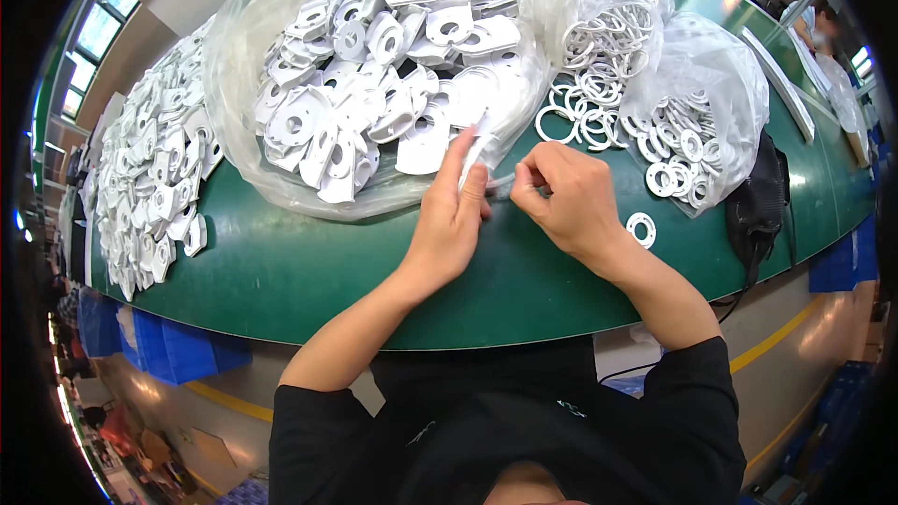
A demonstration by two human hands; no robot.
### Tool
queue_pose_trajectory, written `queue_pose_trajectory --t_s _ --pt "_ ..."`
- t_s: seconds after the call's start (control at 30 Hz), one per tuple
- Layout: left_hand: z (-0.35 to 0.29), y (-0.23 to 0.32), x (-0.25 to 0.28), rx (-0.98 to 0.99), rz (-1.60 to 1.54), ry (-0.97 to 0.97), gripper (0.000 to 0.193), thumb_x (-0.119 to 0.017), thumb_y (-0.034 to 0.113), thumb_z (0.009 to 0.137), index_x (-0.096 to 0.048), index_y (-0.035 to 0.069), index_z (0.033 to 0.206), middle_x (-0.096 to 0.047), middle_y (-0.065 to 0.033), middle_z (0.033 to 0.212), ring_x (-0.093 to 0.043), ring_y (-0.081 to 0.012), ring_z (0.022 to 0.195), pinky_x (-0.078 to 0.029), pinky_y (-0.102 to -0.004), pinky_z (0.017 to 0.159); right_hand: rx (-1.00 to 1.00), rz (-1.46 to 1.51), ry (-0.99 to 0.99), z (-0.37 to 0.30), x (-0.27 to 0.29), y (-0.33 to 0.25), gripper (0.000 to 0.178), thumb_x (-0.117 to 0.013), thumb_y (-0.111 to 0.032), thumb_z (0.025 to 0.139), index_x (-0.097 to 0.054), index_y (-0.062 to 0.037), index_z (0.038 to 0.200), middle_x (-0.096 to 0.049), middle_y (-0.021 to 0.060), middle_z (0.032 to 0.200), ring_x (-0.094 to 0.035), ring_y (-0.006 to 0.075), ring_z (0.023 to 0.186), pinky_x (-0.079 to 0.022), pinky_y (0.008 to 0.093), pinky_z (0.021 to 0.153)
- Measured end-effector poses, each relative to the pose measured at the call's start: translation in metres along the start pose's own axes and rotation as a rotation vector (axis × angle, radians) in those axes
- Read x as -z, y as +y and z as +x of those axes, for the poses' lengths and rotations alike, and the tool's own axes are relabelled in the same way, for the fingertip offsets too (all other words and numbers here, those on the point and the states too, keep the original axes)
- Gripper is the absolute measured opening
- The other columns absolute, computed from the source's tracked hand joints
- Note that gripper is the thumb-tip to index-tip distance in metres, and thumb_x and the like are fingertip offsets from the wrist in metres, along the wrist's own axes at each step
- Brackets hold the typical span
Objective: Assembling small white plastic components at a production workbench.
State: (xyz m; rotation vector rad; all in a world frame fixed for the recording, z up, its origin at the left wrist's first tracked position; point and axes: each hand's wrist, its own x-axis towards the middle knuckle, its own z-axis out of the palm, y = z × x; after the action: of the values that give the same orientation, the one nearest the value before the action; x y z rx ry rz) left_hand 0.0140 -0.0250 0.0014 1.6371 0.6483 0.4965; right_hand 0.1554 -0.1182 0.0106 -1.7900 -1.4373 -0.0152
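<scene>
My left hand [447, 217] is closed round a white plastic part [478, 148], seen nearly edge-on, with the index finger stretched along it. Close to its right, my right hand [568, 198] is curled with thumb and index finger pinched together; what they hold is hidden. A pale thin edge shows between the two hands, too blurred to name. Both hands are above the green table, in front of a large clear bag [281, 198] full of flat white plastic parts with round holes [297, 122]. A single white ring [641, 230] lies beside my right wrist.
Loose white parts [154, 182] are heaped on the left of the green table [309, 271]. Thin white rings [599, 47] and flatter rings [678, 145] spill from clear bags. A black bag [756, 201] lies at the right, and a person [816, 33] is beyond. Blue bins [178, 346] stand below.
</scene>
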Motion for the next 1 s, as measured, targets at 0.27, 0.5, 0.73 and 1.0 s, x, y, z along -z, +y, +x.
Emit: queue_pose_trajectory --t_s 0.27,0.5,0.73,1.0 --pt "0.008 0.006 0.022 -0.073 0.194 0.031 0.055 -0.03 0.042 0.102 -0.06 -0.003 0.097 -0.059 -0.0086 0.067 -0.052 -0.0131 0.053 -0.042 -0.0279 0.051 0.156 0.089 0.101 0.006 -0.007 0.013 0.016 -0.06 -0.012 0.087 -0.051 -0.0027 0.076 -0.05 0.0083 0.066 -0.05 0.0242 0.056 -0.04 0.0323 0.051" --pt "0.01 0.02 0.042 0.225 -0.145 -0.127 0.057 -0.028 0.046 0.101 -0.06 -0.001 0.105 -0.062 -0.0092 0.068 -0.052 -0.01 0.048 -0.038 -0.0233 0.041 0.217 -0.008 0.122 0.016 0.009 0.02 0.019 -0.049 -0.016 0.095 -0.052 -0.0011 0.084 -0.048 0.0126 0.072 -0.051 0.0264 0.066 -0.042 0.0345 0.06" --pt "0.02 0.01 0.06 0.153 -0.894 -0.218 0.056 -0.02 0.049 0.101 -0.046 0.005 0.124 -0.063 -0.0223 0.102 -0.063 -0.0228 0.075 -0.048 -0.0278 0.054 -0.384 0.396 -0.221 0.027 0.079 0.035 0.027 -0.042 -0.025 0.1 -0.056 -0.005 0.088 -0.046 -0.0024 0.065 -0.044 0.0045 0.055 -0.035 0.0195 0.046" --pt "0.016 -0.001 0.027 0.226 -0.991 -0.306 0.045 -0.019 0.045 0.102 -0.044 0.012 0.12 -0.054 -0.0236 0.123 -0.06 -0.028 0.098 -0.052 -0.0368 0.072 -0.112 -0.246 -0.48 0.017 0.079 0.027 0.013 -0.064 -0.013 0.08 -0.065 -0.0008 0.086 -0.062 0.0131 0.069 -0.058 0.0292 0.063 -0.047 0.0367 0.063"
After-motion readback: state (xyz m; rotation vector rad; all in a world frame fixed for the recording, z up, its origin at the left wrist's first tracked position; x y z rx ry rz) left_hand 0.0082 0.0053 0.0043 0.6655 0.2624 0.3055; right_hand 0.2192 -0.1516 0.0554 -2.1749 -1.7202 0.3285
